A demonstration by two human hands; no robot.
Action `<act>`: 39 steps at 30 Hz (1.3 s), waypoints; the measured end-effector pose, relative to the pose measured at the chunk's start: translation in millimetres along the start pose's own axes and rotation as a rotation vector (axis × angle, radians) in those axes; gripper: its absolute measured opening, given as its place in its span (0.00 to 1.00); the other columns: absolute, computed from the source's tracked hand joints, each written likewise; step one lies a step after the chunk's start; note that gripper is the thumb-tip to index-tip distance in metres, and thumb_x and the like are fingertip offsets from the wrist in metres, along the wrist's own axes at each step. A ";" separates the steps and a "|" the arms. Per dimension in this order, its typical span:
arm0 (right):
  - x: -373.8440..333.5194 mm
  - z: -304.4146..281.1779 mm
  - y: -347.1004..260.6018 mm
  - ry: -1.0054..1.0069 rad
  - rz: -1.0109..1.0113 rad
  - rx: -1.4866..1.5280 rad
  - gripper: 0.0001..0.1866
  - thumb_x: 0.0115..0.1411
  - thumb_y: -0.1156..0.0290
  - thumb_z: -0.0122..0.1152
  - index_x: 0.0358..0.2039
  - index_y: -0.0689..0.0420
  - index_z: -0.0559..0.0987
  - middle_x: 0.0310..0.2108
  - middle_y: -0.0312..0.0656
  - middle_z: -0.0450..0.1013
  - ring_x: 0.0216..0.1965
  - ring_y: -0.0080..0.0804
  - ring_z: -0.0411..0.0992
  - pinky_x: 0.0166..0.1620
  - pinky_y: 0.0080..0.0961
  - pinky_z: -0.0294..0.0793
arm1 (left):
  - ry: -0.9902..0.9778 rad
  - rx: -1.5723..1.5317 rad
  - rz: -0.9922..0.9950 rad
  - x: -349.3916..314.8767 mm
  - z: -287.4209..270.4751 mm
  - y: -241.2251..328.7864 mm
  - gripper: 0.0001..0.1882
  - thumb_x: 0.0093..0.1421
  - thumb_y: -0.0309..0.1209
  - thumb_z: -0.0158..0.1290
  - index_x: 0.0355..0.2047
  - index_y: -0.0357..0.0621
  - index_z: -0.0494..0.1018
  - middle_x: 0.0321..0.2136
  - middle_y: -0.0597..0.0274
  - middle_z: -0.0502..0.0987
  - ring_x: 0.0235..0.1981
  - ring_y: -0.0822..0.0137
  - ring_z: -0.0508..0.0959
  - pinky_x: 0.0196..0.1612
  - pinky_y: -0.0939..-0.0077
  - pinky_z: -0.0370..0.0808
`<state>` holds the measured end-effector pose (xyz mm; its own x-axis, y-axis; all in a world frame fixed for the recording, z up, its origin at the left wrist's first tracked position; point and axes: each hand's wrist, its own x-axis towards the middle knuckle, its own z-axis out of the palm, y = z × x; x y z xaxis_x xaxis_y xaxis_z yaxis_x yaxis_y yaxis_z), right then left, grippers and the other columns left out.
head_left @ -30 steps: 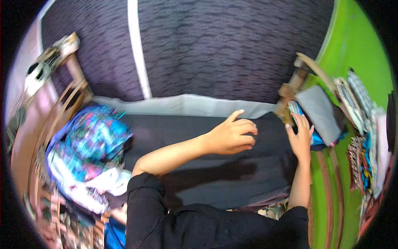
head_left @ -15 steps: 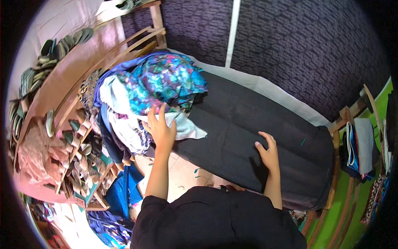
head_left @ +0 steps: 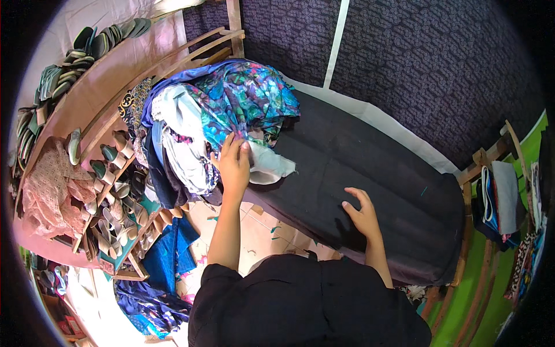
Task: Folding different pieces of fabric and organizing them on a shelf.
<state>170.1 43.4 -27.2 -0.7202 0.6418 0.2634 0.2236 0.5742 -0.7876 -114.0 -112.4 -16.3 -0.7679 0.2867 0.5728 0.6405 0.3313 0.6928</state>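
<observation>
At the left end of a long surface covered in black cloth [head_left: 324, 156] lies a heap of fabrics. On top is a crumpled blue, purple and teal patterned cloth [head_left: 243, 98], with white cloth [head_left: 179, 110] beside it. My left hand [head_left: 234, 168] rests against the near edge of the heap, fingers stretched out, next to a pale cloth [head_left: 269, 165] that spills onto the black cover. Its fingertips meet the patterned cloth, and no grip shows. My right hand [head_left: 364, 217] hovers over the black cover, thumb and fingers apart, holding nothing.
Racks of shoes [head_left: 115, 225] and a pink lacy cloth [head_left: 55, 185] stand to the left. Blue garments [head_left: 170, 254] lie below them near the tiled floor [head_left: 260, 231]. Folded clothes [head_left: 506, 199] hang on wooden rails at right. A dark patterned curtain [head_left: 404, 69] backs the surface.
The view has shifted slightly, so the heap appears farther right and higher. My left hand's spread fingers have drawn closer together against the fabric. My right hand has moved slightly left, still open.
</observation>
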 end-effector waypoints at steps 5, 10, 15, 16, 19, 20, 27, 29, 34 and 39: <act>-34.3 2.7 -14.6 -0.068 0.066 0.017 0.24 0.46 0.73 0.59 0.47 0.58 0.68 0.44 0.45 0.67 0.46 0.37 0.65 0.49 0.29 0.63 | 0.054 -0.387 -0.023 -51.7 -14.2 44.1 0.11 0.57 0.32 0.47 0.32 0.34 0.71 0.44 0.41 0.69 0.47 0.50 0.68 0.52 0.67 0.60; -82.2 4.9 -30.7 -0.090 0.153 0.174 0.44 0.39 0.71 0.67 0.56 0.54 0.55 0.48 0.50 0.62 0.47 0.38 0.64 0.49 0.32 0.64 | -0.252 -0.662 -0.025 -127.1 -18.9 103.4 0.11 0.56 0.31 0.49 0.33 0.34 0.71 0.45 0.41 0.69 0.47 0.54 0.70 0.49 0.70 0.64; -137.5 13.7 -34.7 -0.057 0.088 0.182 0.58 0.32 0.73 0.72 0.60 0.52 0.44 0.54 0.49 0.53 0.50 0.40 0.61 0.53 0.34 0.61 | -0.471 -0.698 0.018 -196.2 -46.3 122.1 0.10 0.55 0.30 0.49 0.33 0.34 0.72 0.45 0.43 0.69 0.42 0.57 0.73 0.44 0.72 0.68; -143.3 13.5 -42.0 -0.082 0.102 0.208 0.59 0.32 0.72 0.72 0.61 0.52 0.42 0.56 0.49 0.49 0.52 0.41 0.59 0.53 0.36 0.61 | -0.498 -0.709 0.003 -202.9 -51.8 123.4 0.10 0.55 0.30 0.49 0.33 0.34 0.72 0.45 0.43 0.69 0.43 0.57 0.73 0.44 0.73 0.68; -156.8 25.6 -45.9 -0.084 0.047 0.226 0.59 0.32 0.68 0.74 0.60 0.53 0.44 0.56 0.49 0.46 0.52 0.43 0.59 0.51 0.36 0.63 | -0.531 -0.689 0.013 -214.9 -75.9 127.4 0.11 0.55 0.30 0.49 0.33 0.34 0.72 0.45 0.43 0.69 0.43 0.57 0.73 0.43 0.74 0.68; -161.1 27.7 -51.4 -0.074 -0.020 0.229 0.54 0.37 0.62 0.72 0.60 0.54 0.46 0.57 0.49 0.45 0.53 0.44 0.57 0.52 0.35 0.62 | -0.588 -0.710 0.004 -221.0 -85.7 129.6 0.10 0.55 0.30 0.49 0.33 0.34 0.72 0.45 0.43 0.69 0.43 0.57 0.73 0.43 0.74 0.68; -188.6 50.8 -20.3 -0.002 -0.258 0.140 0.35 0.43 0.59 0.63 0.51 0.59 0.64 0.51 0.52 0.60 0.50 0.46 0.62 0.53 0.35 0.59 | -0.888 -0.782 0.282 -260.8 -136.6 135.5 0.09 0.54 0.30 0.51 0.33 0.38 0.72 0.43 0.53 0.72 0.44 0.58 0.71 0.49 0.68 0.64; -196.6 47.6 -48.7 0.091 -0.295 0.222 0.26 0.44 0.64 0.61 0.45 0.58 0.71 0.46 0.51 0.65 0.47 0.44 0.65 0.51 0.33 0.61 | -0.888 -0.840 0.160 -263.4 -143.5 124.0 0.10 0.53 0.30 0.51 0.34 0.38 0.71 0.42 0.51 0.72 0.43 0.59 0.71 0.48 0.69 0.64; -214.4 25.0 -36.8 0.133 -0.298 0.213 0.27 0.43 0.65 0.62 0.46 0.58 0.70 0.46 0.51 0.66 0.46 0.43 0.65 0.50 0.32 0.62 | -0.586 -0.599 0.024 -249.6 -149.9 86.5 0.25 0.49 0.29 0.55 0.48 0.39 0.62 0.42 0.56 0.67 0.45 0.62 0.68 0.49 0.68 0.63; -246.3 -1.3 -21.2 0.219 -0.276 0.184 0.28 0.42 0.66 0.62 0.47 0.58 0.69 0.46 0.50 0.66 0.45 0.41 0.66 0.49 0.31 0.63 | -0.342 -0.315 0.110 -212.7 -138.4 45.4 0.34 0.44 0.28 0.58 0.52 0.41 0.57 0.48 0.51 0.62 0.48 0.57 0.64 0.49 0.66 0.61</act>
<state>343.6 -126.3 -74.7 -0.5755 0.5807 0.5758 -0.0942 0.6523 -0.7521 77.2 -282.8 -46.0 -0.6146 0.6016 0.5102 0.6436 0.0085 0.7653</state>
